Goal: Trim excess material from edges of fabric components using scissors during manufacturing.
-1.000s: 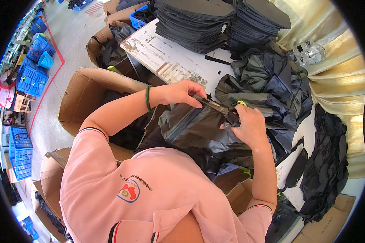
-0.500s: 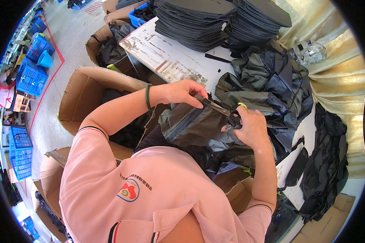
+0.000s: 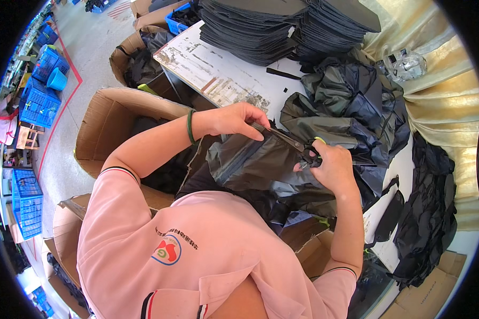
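Observation:
In my right hand [image 3: 330,164] is a pair of scissors [image 3: 290,140] with dark handles, its blades pointing left toward my other hand. My left hand [image 3: 243,120] pinches the edge of a dark, shiny fabric piece [image 3: 245,162] close to the scissor tips. That fabric hangs over the front of the table and down toward my lap. Whether the blades are touching the cloth, I cannot tell. A larger crumpled heap of the same dark fabric [image 3: 351,101] lies on the table just beyond my right hand.
Tall stacks of black flat panels [image 3: 250,32] stand on the worn white table [image 3: 207,69]. Open cardboard boxes [image 3: 106,127] with dark cloth inside are at the left. Black pieces [image 3: 423,212] hang over the right edge. A clear plastic bottle [image 3: 404,65] lies near the curtain [image 3: 436,106].
The scissors have shifted slightly, and their blades look closer together. Both hands stay almost in place; the whole view has moved a little.

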`<state>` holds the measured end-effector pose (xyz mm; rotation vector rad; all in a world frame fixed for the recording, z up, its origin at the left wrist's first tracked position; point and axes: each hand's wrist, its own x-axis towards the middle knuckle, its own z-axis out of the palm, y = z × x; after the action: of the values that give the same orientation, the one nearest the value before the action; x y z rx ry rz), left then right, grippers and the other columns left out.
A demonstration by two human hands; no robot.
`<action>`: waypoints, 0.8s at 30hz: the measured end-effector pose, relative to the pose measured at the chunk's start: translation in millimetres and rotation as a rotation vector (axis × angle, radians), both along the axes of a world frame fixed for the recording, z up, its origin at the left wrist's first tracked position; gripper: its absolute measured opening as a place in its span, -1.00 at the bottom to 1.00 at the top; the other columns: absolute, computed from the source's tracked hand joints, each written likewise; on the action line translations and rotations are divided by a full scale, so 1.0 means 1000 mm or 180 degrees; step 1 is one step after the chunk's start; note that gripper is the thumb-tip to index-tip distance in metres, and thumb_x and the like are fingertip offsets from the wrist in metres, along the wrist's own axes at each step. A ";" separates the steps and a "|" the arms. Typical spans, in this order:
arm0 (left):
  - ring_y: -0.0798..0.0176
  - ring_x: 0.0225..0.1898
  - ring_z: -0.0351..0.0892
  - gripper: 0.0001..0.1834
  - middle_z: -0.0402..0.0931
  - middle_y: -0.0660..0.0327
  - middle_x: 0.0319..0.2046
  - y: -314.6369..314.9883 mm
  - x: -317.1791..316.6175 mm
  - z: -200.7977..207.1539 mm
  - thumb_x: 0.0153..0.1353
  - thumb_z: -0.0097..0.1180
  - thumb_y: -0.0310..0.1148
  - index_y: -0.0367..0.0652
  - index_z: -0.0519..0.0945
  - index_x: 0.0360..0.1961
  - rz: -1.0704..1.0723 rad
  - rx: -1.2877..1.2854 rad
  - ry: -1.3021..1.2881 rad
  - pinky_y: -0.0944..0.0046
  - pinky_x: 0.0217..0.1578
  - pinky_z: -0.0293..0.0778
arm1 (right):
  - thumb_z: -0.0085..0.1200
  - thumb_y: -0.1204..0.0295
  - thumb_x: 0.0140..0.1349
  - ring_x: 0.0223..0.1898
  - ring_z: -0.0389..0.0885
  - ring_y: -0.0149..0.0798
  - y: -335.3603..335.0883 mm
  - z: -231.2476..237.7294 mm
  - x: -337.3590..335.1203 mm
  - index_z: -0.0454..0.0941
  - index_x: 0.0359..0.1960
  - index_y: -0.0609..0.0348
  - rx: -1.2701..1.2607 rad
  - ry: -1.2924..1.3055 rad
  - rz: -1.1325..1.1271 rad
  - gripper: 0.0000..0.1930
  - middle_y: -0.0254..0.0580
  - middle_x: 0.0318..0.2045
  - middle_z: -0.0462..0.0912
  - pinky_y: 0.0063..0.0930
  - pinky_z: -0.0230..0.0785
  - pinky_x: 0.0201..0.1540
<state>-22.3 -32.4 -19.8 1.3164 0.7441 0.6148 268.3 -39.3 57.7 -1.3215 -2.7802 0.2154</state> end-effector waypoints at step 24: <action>0.49 -0.20 0.44 -0.72 0.55 0.32 -0.26 0.020 -0.001 0.012 0.07 0.31 -0.45 -0.23 0.61 -0.16 0.0151 0.0737 0.0588 0.40 -0.15 0.40 | 0.30 0.48 -0.21 -0.40 0.57 0.14 -0.011 -0.017 0.026 0.45 -0.39 0.13 -0.0358 0.0491 -0.0589 -0.69 0.03 -0.54 0.58 -0.10 0.37 -0.33</action>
<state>-23.0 -12.6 -7.5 1.5883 0.8761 0.6371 294.3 -50.7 40.6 -1.5067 -2.5346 0.4488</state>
